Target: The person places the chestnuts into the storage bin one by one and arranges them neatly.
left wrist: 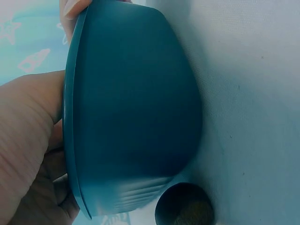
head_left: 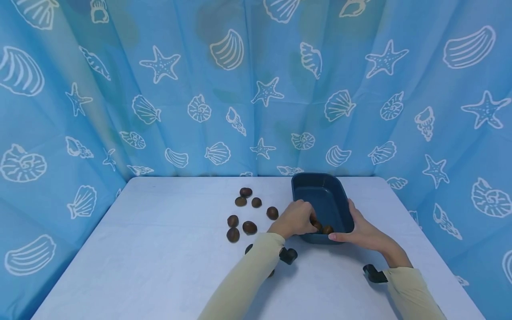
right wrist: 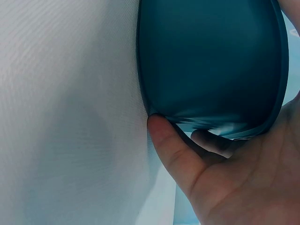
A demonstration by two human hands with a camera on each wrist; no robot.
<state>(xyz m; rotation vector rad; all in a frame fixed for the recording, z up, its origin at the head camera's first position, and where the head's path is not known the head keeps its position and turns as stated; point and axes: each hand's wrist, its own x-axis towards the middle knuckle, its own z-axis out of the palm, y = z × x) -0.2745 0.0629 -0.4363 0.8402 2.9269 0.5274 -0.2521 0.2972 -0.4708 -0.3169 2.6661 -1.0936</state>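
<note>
A dark blue plastic basin (head_left: 320, 195) sits at the right rear of the table, with a few chestnuts (head_left: 328, 229) at its near end. My left hand (head_left: 294, 218) reaches over the near-left rim, fingers curled down inside around a chestnut (head_left: 317, 225); its fingertips are partly hidden. In the left wrist view the basin's outer wall (left wrist: 136, 93) hides most of the left fingers. My right hand (head_left: 362, 229) holds the basin at its near-right corner, thumb at the near side and fingers along the right side. The right wrist view shows this hand (right wrist: 234, 178) against the wall.
Several loose chestnuts (head_left: 250, 228) lie on the white table (head_left: 160, 240) left of the basin. A few are partly covered by the left forearm. A blue curtain (head_left: 248, 89) with white shell prints hangs behind and along both sides of the table.
</note>
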